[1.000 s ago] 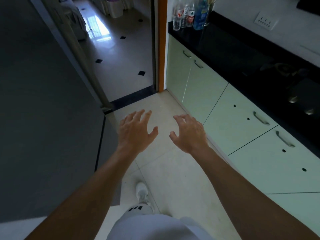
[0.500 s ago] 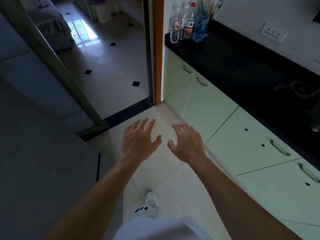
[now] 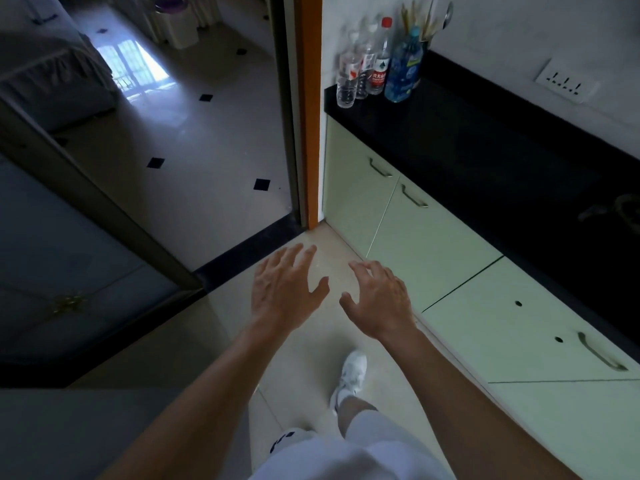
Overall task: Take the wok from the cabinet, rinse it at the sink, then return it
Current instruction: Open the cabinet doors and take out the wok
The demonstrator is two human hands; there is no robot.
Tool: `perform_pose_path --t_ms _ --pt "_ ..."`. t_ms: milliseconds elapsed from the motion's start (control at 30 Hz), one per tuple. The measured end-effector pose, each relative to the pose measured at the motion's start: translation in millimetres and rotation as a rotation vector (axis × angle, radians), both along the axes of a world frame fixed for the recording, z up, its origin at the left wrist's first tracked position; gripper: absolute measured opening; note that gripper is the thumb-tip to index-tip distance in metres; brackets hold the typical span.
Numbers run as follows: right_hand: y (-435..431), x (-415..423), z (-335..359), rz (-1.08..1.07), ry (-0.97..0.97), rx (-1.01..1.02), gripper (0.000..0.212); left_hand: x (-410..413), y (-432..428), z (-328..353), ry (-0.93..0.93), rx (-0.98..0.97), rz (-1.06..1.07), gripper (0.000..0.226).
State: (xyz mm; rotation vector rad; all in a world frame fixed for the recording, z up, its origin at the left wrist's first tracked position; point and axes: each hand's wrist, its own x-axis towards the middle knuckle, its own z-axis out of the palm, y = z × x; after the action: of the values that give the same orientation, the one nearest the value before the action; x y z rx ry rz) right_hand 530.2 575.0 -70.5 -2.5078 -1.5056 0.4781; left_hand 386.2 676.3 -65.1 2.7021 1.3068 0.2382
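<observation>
My left hand (image 3: 285, 289) and my right hand (image 3: 379, 297) hover side by side over the pale floor, palms down, fingers spread, holding nothing. To their right runs a row of pale green cabinet doors (image 3: 426, 244) with metal handles, all closed, under a black countertop (image 3: 502, 157). No wok and no sink are in view.
Several plastic bottles (image 3: 377, 64) and a utensil holder stand at the counter's far end by an orange door frame (image 3: 311, 112). An open doorway leads to a tiled room (image 3: 180, 133). A dark grey appliance (image 3: 62, 271) stands at left. A stove edge (image 3: 623, 209) shows at far right.
I have stepped forward along the cabinets toward the doorway; the view shifted, the bottles and door frame are nearer. Both hands stay open and empty.
</observation>
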Motion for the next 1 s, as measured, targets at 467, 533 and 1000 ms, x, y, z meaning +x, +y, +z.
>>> perform_pose_path --t_ms 467,533,1000 --pt "152 162 -1 -0.056 0.051 0.019 0.061 156 161 3 0.030 -0.017 -0.047 0.066" --pt "170 189 -2 -0.079 0.055 0.028 0.061 182 180 3 0.029 -0.024 -0.063 0.066" --pt "232 273 -35 -0.225 0.057 -0.067 0.061 305 285 -24 0.025 -0.144 -0.231 0.059"
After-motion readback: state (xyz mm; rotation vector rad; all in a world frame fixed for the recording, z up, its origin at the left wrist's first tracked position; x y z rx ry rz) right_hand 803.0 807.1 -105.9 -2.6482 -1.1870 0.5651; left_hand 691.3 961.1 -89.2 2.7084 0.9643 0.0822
